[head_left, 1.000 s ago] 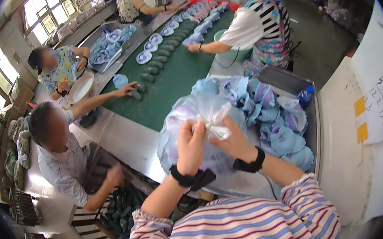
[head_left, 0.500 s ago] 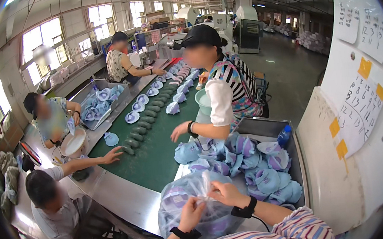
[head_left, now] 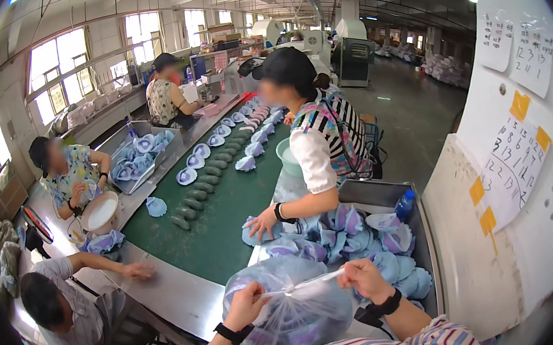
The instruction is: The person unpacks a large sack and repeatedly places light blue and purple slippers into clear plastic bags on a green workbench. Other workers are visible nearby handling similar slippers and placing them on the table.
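Observation:
A clear plastic bag stuffed with blue and purple fabric pieces sits on the metal bench in front of me. My left hand pinches the bag's twisted neck on the left. My right hand grips the other end of that stretched neck on the right. Both wrists wear black bands. Behind the bag lies a heap of loose blue and purple pieces in a metal tray.
A green conveyor belt carries rows of blue pieces and dark moulds. A person in a striped top stands beside it, hand on a piece. Three other people sit or stand along the left side. A white wall with paper notes is at right.
My head has lifted, so the view now takes in the hall and the bag sits lower. My hands have drawn apart, pulling the bag's neck into a taut strip.

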`<state>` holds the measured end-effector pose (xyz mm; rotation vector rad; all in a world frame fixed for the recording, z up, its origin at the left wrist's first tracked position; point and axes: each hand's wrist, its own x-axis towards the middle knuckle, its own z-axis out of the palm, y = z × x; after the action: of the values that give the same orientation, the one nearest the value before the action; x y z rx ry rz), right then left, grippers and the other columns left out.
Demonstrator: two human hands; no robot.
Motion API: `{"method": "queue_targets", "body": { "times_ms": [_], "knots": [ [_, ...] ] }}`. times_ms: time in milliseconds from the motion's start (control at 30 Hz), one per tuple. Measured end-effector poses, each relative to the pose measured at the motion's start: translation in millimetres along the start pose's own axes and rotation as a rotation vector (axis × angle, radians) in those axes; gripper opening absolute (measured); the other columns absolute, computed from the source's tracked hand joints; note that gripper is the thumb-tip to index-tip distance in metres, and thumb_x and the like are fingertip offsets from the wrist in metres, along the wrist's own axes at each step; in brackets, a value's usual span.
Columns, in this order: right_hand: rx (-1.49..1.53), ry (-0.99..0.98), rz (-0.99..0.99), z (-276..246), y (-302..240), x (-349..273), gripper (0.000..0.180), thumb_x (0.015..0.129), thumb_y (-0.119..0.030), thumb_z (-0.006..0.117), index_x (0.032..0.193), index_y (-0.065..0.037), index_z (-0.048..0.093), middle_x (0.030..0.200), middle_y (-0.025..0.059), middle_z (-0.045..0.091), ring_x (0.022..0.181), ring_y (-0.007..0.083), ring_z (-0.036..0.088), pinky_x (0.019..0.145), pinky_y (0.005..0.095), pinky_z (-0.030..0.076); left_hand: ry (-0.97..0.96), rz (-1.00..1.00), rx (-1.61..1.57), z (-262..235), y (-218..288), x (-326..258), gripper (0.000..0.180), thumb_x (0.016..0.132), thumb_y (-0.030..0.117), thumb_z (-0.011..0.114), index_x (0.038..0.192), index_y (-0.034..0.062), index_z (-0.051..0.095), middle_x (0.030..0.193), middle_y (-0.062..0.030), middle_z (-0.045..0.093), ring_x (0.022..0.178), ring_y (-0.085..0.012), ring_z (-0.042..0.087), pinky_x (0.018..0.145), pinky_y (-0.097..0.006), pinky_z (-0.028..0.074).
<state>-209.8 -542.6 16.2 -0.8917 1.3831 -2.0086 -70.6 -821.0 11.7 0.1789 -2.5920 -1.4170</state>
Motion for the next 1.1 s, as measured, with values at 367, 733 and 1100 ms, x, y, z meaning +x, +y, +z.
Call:
{"method": "queue_targets", "body": {
  "times_ms": [367, 733, 1100],
  "knots": [
    [-1.222, -0.222, 0.025, 96.6, 75.0, 6.3, 0.055, 0.076, -0.042, 0.066, 0.111, -0.001, 0.056, 0.107, 0.0198, 0.054, 0.098, 0.0315, 0.053, 0.087, 0.0399, 0.042, -0.738, 0.024, 0.77, 6.7, 26.3, 14.9, 0.041, 0.082, 0.041, 0.058, 0.096, 0.0026, 0.061, 0.079, -0.0203, 0.065, 0.075, -0.0351, 0.065, 0.064, -0.043, 0.05],
    [-0.728, 0.437, -0.328, 51.8, 6.2, 47.5, 0.007, 0.082, -0.003, 0.052, 0.076, -0.003, 0.056, 0.072, 0.0095, 0.061, 0.067, 0.0178, 0.06, 0.061, 0.0294, 0.046, 0.028, -0.134, -0.464, -73.4, 78.4, 20.7, 0.018, 0.094, 0.015, 0.049, 0.083, 0.0019, 0.054, 0.074, 0.0011, 0.049, 0.064, -0.0077, 0.052, 0.058, -0.03, 0.056],
    [-0.333, 0.418, -0.244, -29.3, 23.8, 50.5, 0.007, 0.084, 0.004, 0.048, 0.085, -0.003, 0.05, 0.08, 0.0055, 0.059, 0.072, 0.014, 0.059, 0.068, 0.0257, 0.046, 0.481, -0.553, -0.374, -39.3, -149.1, -26.9, 0.017, 0.083, 0.012, 0.059, 0.086, 0.0023, 0.045, 0.071, -0.002, 0.048, 0.056, -0.0125, 0.046, 0.046, -0.028, 0.041]
  ]
}}
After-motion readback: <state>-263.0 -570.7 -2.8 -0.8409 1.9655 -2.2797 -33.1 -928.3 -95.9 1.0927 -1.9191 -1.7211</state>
